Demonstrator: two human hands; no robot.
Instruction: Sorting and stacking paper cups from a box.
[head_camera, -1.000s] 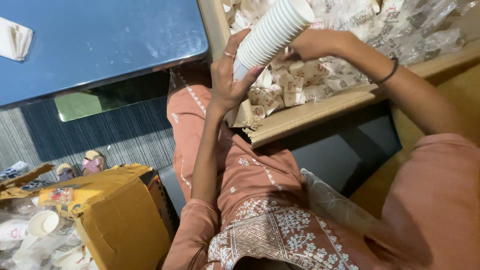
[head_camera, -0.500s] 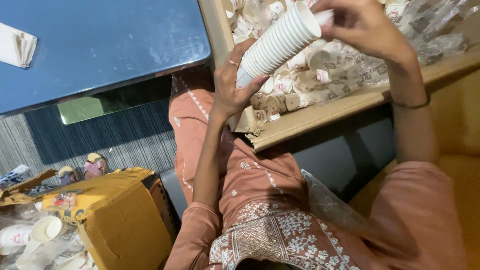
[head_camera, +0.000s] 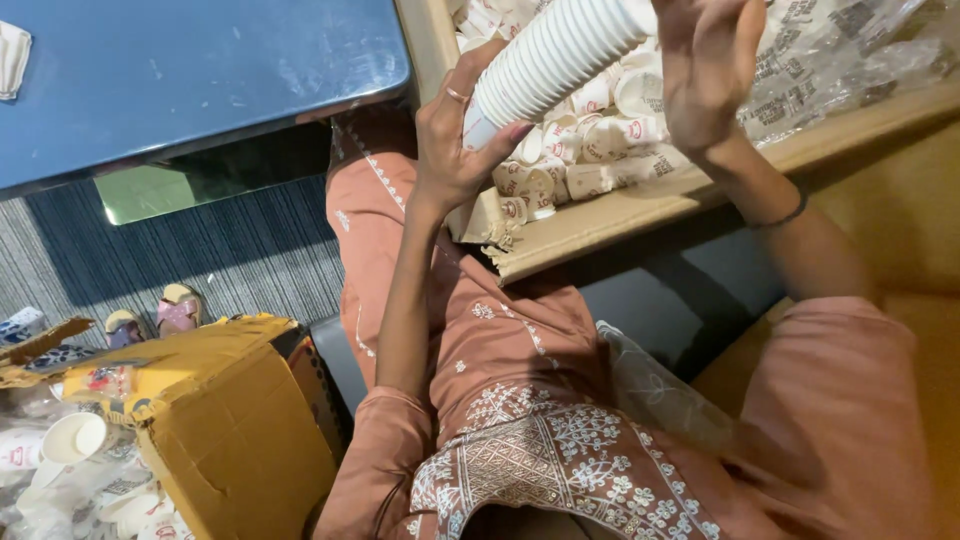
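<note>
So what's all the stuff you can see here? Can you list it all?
Stack of paper cups: one, white, held tilted between both hands.
Loose small cups: many, white with red print, in the open carton ahead.
Carton: one, brown cardboard, in front of the knees.
Clear plastic wrappers: several, top right in the carton.
Table top: one, blue, upper left.
Yellow box: one, torn cardboard, lower left.
Sandals: a pair, on the striped carpet.
Left hand: at the stack's lower end, wearing a ring.
Right hand: at the stack's upper end.
</note>
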